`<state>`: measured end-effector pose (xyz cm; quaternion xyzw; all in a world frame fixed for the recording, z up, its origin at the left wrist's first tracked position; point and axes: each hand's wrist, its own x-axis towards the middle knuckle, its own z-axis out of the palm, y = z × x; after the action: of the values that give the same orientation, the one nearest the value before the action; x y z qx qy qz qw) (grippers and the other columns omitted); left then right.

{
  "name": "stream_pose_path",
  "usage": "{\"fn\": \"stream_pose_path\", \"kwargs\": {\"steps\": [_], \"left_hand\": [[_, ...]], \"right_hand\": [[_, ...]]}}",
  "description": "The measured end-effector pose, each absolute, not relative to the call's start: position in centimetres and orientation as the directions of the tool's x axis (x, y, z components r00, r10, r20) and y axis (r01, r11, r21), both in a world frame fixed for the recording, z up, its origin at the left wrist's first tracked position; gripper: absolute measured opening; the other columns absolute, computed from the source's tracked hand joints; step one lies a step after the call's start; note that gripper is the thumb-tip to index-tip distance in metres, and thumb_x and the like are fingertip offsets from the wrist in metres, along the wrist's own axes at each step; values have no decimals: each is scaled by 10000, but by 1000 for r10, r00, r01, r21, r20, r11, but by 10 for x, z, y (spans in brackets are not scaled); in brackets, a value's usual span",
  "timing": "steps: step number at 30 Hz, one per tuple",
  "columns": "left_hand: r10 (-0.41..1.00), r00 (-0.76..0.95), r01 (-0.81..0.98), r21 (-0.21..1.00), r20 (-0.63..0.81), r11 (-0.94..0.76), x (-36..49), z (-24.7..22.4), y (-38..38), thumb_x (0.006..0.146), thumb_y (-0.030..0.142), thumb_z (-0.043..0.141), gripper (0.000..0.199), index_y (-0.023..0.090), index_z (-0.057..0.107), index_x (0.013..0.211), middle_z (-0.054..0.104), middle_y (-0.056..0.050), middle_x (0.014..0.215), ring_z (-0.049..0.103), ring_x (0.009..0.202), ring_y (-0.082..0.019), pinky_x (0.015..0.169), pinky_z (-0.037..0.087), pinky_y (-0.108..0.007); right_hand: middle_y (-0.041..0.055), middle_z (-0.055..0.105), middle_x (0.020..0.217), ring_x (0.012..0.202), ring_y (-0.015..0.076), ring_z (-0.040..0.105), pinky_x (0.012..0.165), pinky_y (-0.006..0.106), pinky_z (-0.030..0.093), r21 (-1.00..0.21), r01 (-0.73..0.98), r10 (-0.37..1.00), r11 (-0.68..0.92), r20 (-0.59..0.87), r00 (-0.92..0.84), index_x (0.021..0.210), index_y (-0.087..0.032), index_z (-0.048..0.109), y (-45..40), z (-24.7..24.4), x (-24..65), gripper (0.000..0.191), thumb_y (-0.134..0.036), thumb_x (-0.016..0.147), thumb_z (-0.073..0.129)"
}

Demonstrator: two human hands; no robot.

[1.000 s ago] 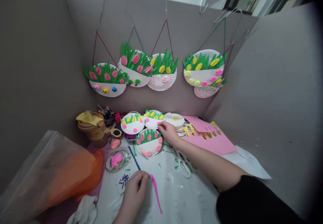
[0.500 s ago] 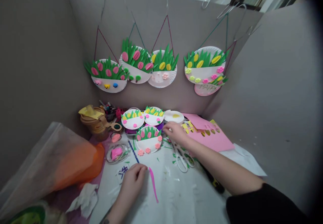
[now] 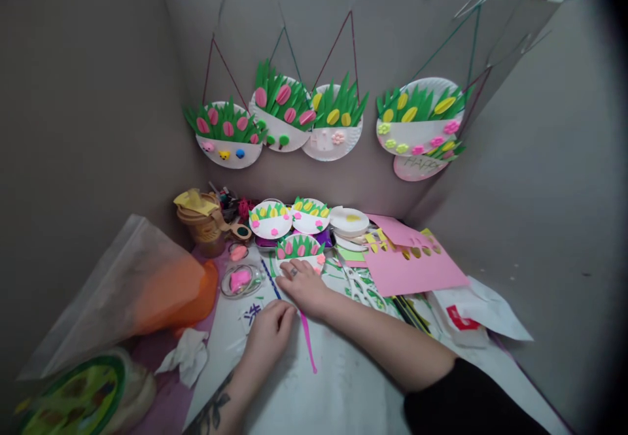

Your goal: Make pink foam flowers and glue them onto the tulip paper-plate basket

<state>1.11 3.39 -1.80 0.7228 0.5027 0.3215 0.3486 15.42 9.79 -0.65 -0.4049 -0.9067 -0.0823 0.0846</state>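
Near the middle of the white table covering, my left hand [image 3: 271, 329] is closed, thumb against the curled fingers. Whatever it may pinch is hidden. A thin pink strip [image 3: 308, 345] lies just right of it, running toward me. My right hand [image 3: 305, 288], a ring on one finger, reaches over the lower part of the front paper plate [image 3: 308, 260], fingers stretched out and lying on it. That plate carries green paper leaves, pink tulips and pink flowers, partly covered by the hand. A blue twisted strip [image 3: 269, 278] lies beside the plate, its lower end near my left hand.
Two more decorated plates [image 3: 269, 229] and a small white plate [image 3: 349, 226] stand behind. White scissors [image 3: 364, 289] and pink paper [image 3: 412, 275] lie right. A coiled ring with pink clay [image 3: 240, 280], a lidded cup [image 3: 203, 226] and an orange bag [image 3: 171, 291] are left. Finished plates hang above.
My right hand has moved left and toward me, from beside the scissors onto the front plate. My left hand stays closed by the pink strip. The camera view has shifted.
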Motion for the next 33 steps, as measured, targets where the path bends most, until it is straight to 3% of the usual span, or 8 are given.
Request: {"fn": "stream_pose_path", "kwargs": {"steps": [9, 13, 16, 19, 24, 29, 33], "left_hand": [[961, 250, 474, 851, 117, -227, 11, -18, 34, 878, 328, 398, 299, 168, 616, 750, 640, -73, 793, 583, 787, -210, 735, 414, -323], [995, 98, 348, 937, 6, -40, 9, -24, 40, 841, 394, 447, 289, 163, 620, 829, 627, -53, 736, 569, 673, -186, 632, 426, -299], [993, -38, 168, 979, -108, 113, 7, -24, 43, 798, 461, 501, 393, 156, 559, 1039, 620, -45, 800, 541, 588, -153, 498, 401, -254], [992, -24, 122, 984, -125, 128, 8, -20, 42, 777, 484, 534, 405, 160, 546, 1021, 605, -32, 786, 515, 561, -137, 450, 368, -230], [998, 53, 182, 983, -35, 25, 11, -18, 36, 800, 423, 534, 257, 169, 565, 781, 563, -1, 671, 495, 596, -134, 544, 386, -236], [998, 55, 214, 977, 4, -16, 15, -19, 33, 806, 413, 527, 250, 171, 572, 762, 574, -4, 678, 503, 618, -146, 578, 390, -249], [998, 42, 255, 965, 46, -55, 17, -19, 29, 806, 419, 525, 258, 173, 582, 751, 591, -11, 680, 530, 652, -160, 606, 402, -254]], "right_hand": [[104, 593, 1095, 1059, 254, 457, 885, 412, 357, -269, 734, 774, 624, 346, -531, 943, -208, 651, 102, -23, 150, 112, -215, 880, 559], [100, 606, 1029, 1034, 237, 490, 912, 400, 373, -532, 696, 870, 482, 382, -311, 914, -191, 668, 101, -15, 148, 155, -230, 887, 520], [69, 635, 898, 881, 184, 573, 793, 311, 456, -733, 575, 931, 363, 306, -199, 870, -165, 655, 91, -5, 152, 230, -255, 909, 447], [28, 645, 767, 740, 154, 602, 665, 249, 474, -862, 435, 962, 259, 193, -192, 793, -158, 640, 76, 2, 157, 255, -300, 894, 453], [11, 617, 699, 705, 155, 582, 652, 244, 447, -948, 287, 980, 136, 86, -178, 680, -158, 623, 57, 2, 162, 239, -317, 826, 522], [22, 629, 760, 746, 160, 571, 699, 259, 435, -974, 202, 986, 106, 77, -149, 772, -158, 655, 48, -6, 163, 211, -332, 808, 542], [5, 611, 740, 669, 136, 529, 629, 238, 415, -978, 182, 991, 102, 84, -106, 803, -163, 658, 45, -12, 163, 164, -312, 759, 606]]}}
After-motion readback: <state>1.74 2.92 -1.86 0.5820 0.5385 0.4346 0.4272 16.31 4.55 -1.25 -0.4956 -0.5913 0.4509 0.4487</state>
